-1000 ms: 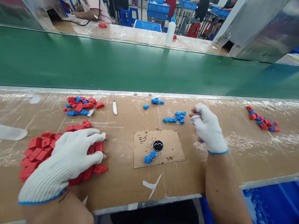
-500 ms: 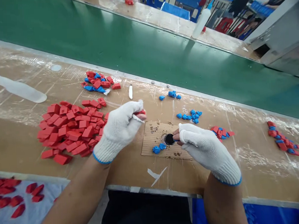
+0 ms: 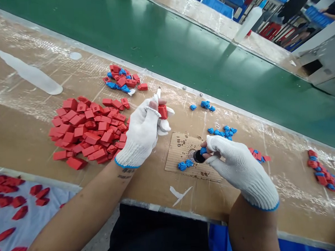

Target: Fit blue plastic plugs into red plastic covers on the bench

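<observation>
My left hand [image 3: 142, 136], in a white knit glove, is raised above the bench and pinches one small red plastic piece [image 3: 163, 111] between thumb and fingertips. A big heap of red pieces [image 3: 87, 131] lies just left of it. My gloved right hand [image 3: 236, 167] rests on a cardboard square [image 3: 185, 145] and pinches a small blue piece [image 3: 203, 150] right over a black round pot [image 3: 198, 157]. Two more blue pieces [image 3: 185, 164] lie on the cardboard beside the pot.
Loose blue pieces [image 3: 222, 131] lie behind the cardboard. Mixed red and blue piles sit at the back left [image 3: 123, 81], beside my right hand [image 3: 258, 155] and at the far right [image 3: 323, 170]. A green conveyor belt [image 3: 164, 48] runs behind. Red pieces on a sheet [image 3: 12, 206] lie below left.
My left hand left the red heap, picked up one red piece and lifted it higher. My right hand came from the blue pile to the black pot with a blue piece.
</observation>
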A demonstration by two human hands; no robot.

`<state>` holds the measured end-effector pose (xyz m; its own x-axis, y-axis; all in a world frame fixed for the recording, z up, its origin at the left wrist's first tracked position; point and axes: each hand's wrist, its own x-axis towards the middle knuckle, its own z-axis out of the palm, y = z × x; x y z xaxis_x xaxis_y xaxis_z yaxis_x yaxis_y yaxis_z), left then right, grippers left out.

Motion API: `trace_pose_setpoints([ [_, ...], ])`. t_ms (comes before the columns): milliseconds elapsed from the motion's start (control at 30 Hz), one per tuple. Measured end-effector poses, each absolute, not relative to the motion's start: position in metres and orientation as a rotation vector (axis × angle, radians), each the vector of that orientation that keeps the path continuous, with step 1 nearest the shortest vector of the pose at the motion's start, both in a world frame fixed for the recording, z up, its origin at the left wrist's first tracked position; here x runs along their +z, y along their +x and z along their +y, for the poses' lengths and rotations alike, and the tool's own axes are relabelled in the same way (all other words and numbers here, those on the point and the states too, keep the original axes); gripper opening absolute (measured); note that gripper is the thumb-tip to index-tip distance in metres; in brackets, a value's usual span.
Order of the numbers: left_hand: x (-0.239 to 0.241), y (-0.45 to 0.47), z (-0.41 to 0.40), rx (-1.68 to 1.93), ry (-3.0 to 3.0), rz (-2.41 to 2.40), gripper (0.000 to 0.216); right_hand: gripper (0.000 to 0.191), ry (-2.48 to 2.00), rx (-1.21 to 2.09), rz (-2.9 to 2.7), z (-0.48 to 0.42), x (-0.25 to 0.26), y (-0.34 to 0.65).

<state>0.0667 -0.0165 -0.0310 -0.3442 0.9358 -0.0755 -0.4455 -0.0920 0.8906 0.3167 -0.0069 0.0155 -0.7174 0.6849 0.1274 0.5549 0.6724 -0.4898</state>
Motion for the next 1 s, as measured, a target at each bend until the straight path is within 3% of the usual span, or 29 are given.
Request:
trace_pose_setpoints([
  [267,-0.034,0.076,-0.026,1.560,0.955,0.996,0.031,0.023,-0.922,0.729,-1.976,-0.018,0.017,0.324],
  [400,-0.028,0.083,-0.038,1.532,1.143,1.017,0.031,0.031,-0.793,0.762,-1.795,-0.024,0.011,0.309],
  [500,-0.022,0.086,-0.045,1.510,1.360,0.984,0.013,0.030,-0.769,0.765,-1.773,-0.026,0.007,0.303],
  [633,-0.022,0.087,-0.049,1.460,1.578,0.974,0.006,0.029,-0.734,0.800,-1.788,-0.027,0.006,0.302],
  [1000,-0.023,0.085,-0.048,1.327,2.059,1.138,0.010,0.027,-0.637,0.590,-1.974,-0.024,0.010,0.288],
])
